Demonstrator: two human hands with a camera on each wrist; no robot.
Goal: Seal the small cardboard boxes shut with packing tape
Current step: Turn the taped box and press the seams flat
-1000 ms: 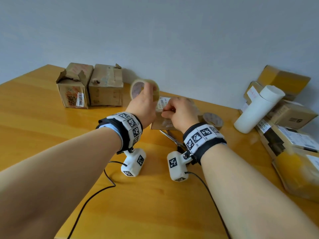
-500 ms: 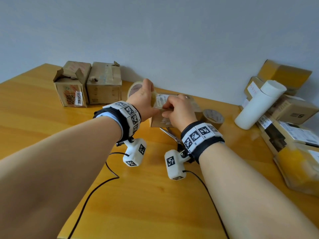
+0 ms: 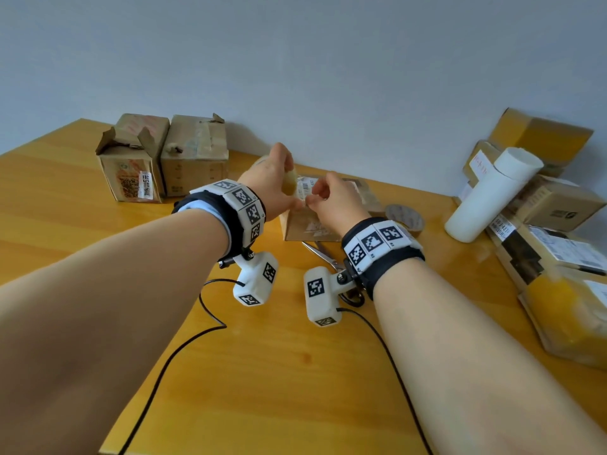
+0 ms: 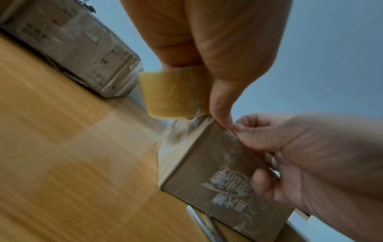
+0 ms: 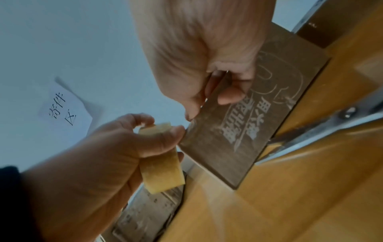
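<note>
I see my left hand (image 4: 209, 49) gripping the yellowish roll of packing tape (image 4: 172, 95) just above the small brown printed cardboard box (image 4: 219, 176); my right hand (image 4: 311, 157) pinches at the box's top edge.

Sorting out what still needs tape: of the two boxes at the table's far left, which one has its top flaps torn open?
The left box, bearing the QR label: its ragged flaps stick up. The right box beside it lies closed, taped over.
</note>
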